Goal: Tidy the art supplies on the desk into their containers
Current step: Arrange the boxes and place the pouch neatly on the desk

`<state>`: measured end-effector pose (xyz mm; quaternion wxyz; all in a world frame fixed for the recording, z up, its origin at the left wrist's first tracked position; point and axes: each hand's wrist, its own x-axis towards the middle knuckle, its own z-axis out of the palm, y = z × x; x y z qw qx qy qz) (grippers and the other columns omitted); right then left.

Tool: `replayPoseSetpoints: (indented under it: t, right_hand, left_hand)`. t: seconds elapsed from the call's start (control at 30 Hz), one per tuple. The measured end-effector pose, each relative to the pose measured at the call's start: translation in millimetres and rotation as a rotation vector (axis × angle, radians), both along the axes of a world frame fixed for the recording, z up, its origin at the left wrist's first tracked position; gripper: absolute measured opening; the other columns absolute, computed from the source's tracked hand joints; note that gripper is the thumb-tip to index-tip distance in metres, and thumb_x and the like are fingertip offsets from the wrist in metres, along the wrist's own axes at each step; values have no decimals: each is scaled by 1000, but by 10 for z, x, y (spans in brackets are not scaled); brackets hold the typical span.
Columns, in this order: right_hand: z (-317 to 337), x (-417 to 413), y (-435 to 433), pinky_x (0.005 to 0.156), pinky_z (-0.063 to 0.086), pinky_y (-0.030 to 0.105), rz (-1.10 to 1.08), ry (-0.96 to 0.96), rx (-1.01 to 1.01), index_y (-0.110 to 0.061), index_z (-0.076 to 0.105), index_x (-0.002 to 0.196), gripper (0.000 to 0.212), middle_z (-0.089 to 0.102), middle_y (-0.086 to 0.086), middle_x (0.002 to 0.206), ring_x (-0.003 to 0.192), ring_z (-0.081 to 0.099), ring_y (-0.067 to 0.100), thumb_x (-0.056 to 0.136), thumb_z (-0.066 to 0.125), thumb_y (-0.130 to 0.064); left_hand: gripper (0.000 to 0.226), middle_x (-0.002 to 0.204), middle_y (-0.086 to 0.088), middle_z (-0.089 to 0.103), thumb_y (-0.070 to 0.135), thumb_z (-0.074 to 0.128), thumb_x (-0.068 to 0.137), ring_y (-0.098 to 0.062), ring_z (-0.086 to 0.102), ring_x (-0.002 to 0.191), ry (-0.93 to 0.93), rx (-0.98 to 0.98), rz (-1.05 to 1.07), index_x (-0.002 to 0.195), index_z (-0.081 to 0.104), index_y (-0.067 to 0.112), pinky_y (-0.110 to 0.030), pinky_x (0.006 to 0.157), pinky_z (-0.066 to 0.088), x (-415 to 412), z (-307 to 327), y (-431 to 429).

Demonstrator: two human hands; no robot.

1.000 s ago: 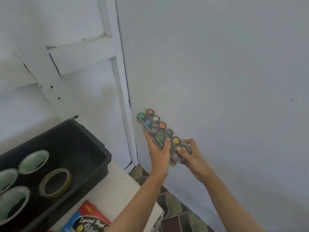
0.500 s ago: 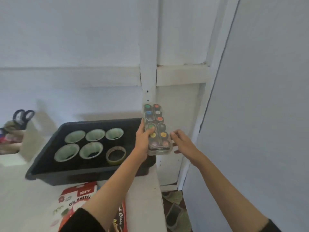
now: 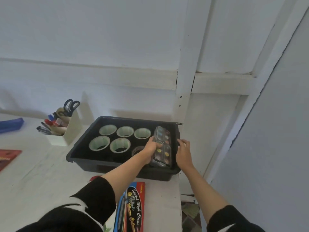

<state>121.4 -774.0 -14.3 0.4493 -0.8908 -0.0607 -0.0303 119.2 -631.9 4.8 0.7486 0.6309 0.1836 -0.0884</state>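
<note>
left hand [image 3: 151, 146] wraps fingers round paint palette [image 3: 164, 143] inside black tray [image 3: 108, 166]; right hand [image 3: 183, 153] fingers unclear; colour box [image 3: 133, 206], lower centre, unstowed.

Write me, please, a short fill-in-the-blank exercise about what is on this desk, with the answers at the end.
1. The left hand grips the paint set at the ____ end of the black tray.
2. Inside the tray stand ____ pale green tape rolls.
3. The scissors stand in the white holder, to the ____ of the tray.

Missing words: right; five; left.
</note>
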Motion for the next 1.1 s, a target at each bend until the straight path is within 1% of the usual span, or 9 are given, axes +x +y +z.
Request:
replayPoseSetpoints:
  t: [0.17, 0.3, 0.5, 0.63, 0.8, 0.9, 0.97, 1.03, 1.1]
  right_hand:
    - [-61, -28, 1, 95, 31, 14, -72, -28, 2, -1, 42, 137, 39, 42, 14, 135, 120, 46, 21, 100, 31, -4]
    - [-90, -25, 18, 102, 37, 25, -87, -68, -27, -2, 43, 136, 39, 45, 13, 134, 120, 47, 21, 98, 35, -2]
    - [-34, -52, 39, 99, 40, 26, -69, -69, -84, -2, 40, 139, 42, 43, 13, 133, 114, 50, 23, 97, 35, 0]
    - [-24, -70, 33, 97, 41, 26, -50, -54, -106, -2, 40, 138, 41, 43, 13, 133, 112, 51, 24, 97, 36, -1]
    - [-21, -44, 41, 94, 44, 26, -67, -62, -130, -4, 39, 140, 43, 44, 13, 133, 113, 52, 22, 97, 38, -1]
    - [-2, -57, 45, 94, 41, 24, -72, -76, -147, -3, 39, 139, 43, 44, 14, 134, 115, 51, 23, 96, 38, -1]
    - [25, -65, 56, 93, 41, 25, -74, -93, -160, -3, 40, 138, 41, 45, 15, 133, 113, 52, 26, 96, 39, -2]
    - [39, -69, 63, 92, 41, 26, -68, -93, -148, -1, 42, 136, 40, 45, 17, 131, 111, 52, 28, 95, 39, -1]
    - [43, -73, 56, 92, 41, 27, -64, -89, -131, -1, 42, 136, 41, 46, 18, 130, 111, 52, 29, 95, 39, 0]
  left_hand:
    - [61, 129, -21, 49, -8, 41, 91, -33, 57, 99, 55, 28, -27, 145, 24, 15, -39, 70, 52, 140, -190, -79]
    - [68, 141, -19, 41, -3, 44, 93, -34, 48, 121, 30, 273, -138, 148, 13, 21, -48, 101, 43, 245, -363, -43]
    - [70, 156, -16, 11, 26, 44, 98, -38, 15, 142, 91, 710, -262, 152, 1, 15, -43, 115, 17, 198, -391, -79]
    - [85, 156, -19, 15, 26, 52, 94, -31, 22, 142, 128, 639, -300, 148, -7, -2, -37, 116, 21, 208, -508, -62]
    - [104, 157, -18, 5, 11, 64, 86, -33, 12, 144, 190, 629, -436, 146, -21, 5, -40, 118, 17, 178, -466, -16]
    - [114, 156, -15, 11, 10, 74, 75, -31, 17, 143, 145, 680, -456, 150, -12, 10, -41, 117, 19, 179, -481, 26]
    - [107, 157, -10, 10, 11, 75, 72, -26, 18, 143, -30, 732, -368, 151, 3, 10, -39, 117, 20, 166, -464, 15]
    - [83, 152, -10, 27, 6, 70, 75, -23, 27, 139, -280, 736, -206, 146, 27, 7, -39, 115, 26, 113, -396, -40]
    - [50, 130, -7, 50, -7, 62, 77, -21, 47, 124, -496, 667, -23, 124, 54, 7, -37, 106, 40, -7, -232, -81]
